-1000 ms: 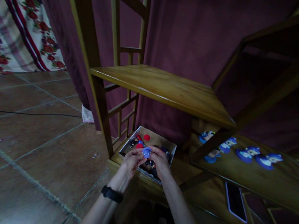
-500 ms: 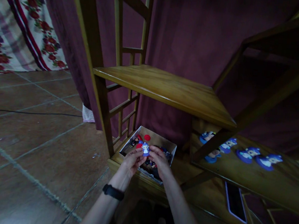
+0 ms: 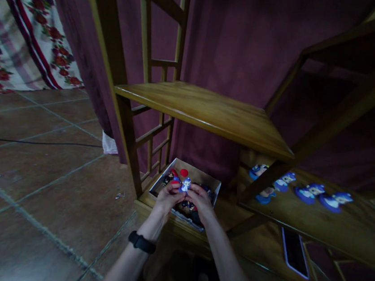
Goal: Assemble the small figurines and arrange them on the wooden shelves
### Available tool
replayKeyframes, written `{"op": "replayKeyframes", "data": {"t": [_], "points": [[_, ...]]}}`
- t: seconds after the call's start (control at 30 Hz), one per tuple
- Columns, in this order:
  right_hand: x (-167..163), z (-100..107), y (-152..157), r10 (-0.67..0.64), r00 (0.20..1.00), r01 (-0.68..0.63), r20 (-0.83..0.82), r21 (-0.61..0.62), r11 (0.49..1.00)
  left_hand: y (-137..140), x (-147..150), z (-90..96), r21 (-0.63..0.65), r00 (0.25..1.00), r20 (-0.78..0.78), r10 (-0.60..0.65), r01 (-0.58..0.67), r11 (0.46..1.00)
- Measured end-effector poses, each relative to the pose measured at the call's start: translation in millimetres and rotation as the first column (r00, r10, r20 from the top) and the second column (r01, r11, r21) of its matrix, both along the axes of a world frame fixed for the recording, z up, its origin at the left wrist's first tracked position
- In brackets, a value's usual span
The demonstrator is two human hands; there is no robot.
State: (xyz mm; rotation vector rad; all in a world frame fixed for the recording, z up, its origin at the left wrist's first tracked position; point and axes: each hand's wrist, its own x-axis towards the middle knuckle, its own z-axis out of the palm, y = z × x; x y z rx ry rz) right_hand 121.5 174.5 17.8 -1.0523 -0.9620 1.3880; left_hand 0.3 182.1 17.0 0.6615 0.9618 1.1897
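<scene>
Now turned from base-out to front-out, presumably leaving its front accessible, the blue-and-white figurine (image 3: pixel 185 185) is pinched between the fingers of the left hand (image 3: pixel 167 198) and right hand (image 3: pixel 201 201) above the cardboard box (image 3: pixel 200 173), with open room frontward and the wooden shelf (image 3: pixel 205 106) limiting upward travel.

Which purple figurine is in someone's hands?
The figurine between the left hand and right hand, over the box; similar purple ones sit on the shelf at right.
</scene>
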Motion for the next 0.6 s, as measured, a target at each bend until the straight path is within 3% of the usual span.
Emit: {"op": "replayKeyframes", "data": {"t": [0.27,0.43,0.6], "points": [[2.4,3.1,-4.5,0.047,0.991,-0.047,-0.123,0.008,0.999,4.8,4.6,-4.8,0.234,0.970,-0.240,0.046,0.012,0.972],[1.6,0.4,-2.5,-0.040,0.999,0.040,0.016,0.011,0.999,6.6,2.1,-7.5,0.301,0.923,-0.384,-0.012,0.137,0.944],[0.4,-1.1,0.8,-0.087,0.988,0.085,0.125,0.015,0.996,6.0,-1.3,-3.3,0.253,0.939,-0.333,-0.086,0.177,0.951]]}}
